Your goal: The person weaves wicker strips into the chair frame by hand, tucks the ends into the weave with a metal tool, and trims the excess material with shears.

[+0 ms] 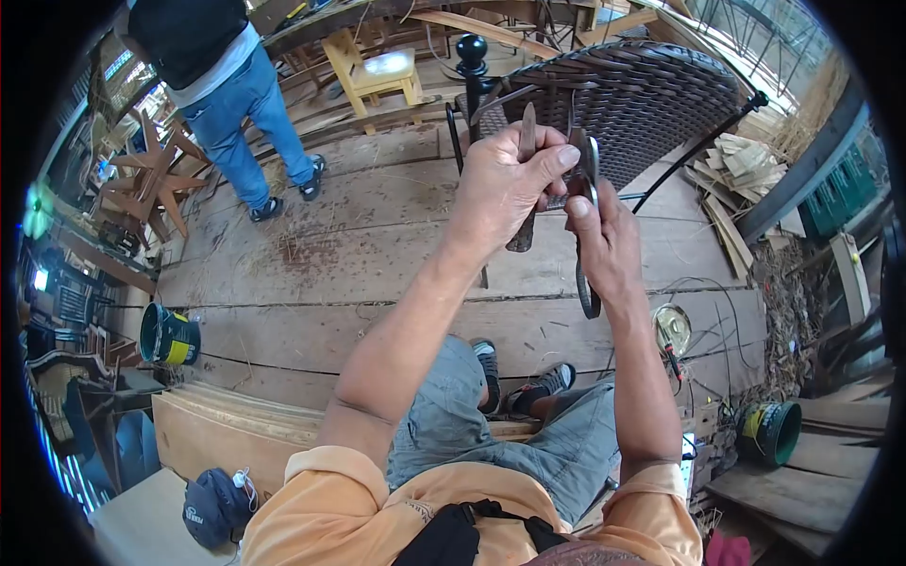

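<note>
My left hand (500, 184) is closed around a flat, dark tool with a pointed tip (528, 132). The tool stands nearly upright, its blunt lower end showing below my fist. Just beside it, my right hand (609, 245) is closed on a dark curved strip (589, 292), which hangs below my fingers and loops up past my left thumb. Exactly what the strip is I cannot make out; fingers hide its middle. Both hands are close together in front of a dark brown woven wicker chair (651, 104), with the strip's upper part overlapping the weave in view.
Another person (226, 104) in jeans stands at the upper left. A small wooden chair (373, 75) is at the back. Buckets (170, 335) stand on both sides of the plank floor (283, 283). An open tin (672, 328) and scrap wood (741, 174) lie to the right.
</note>
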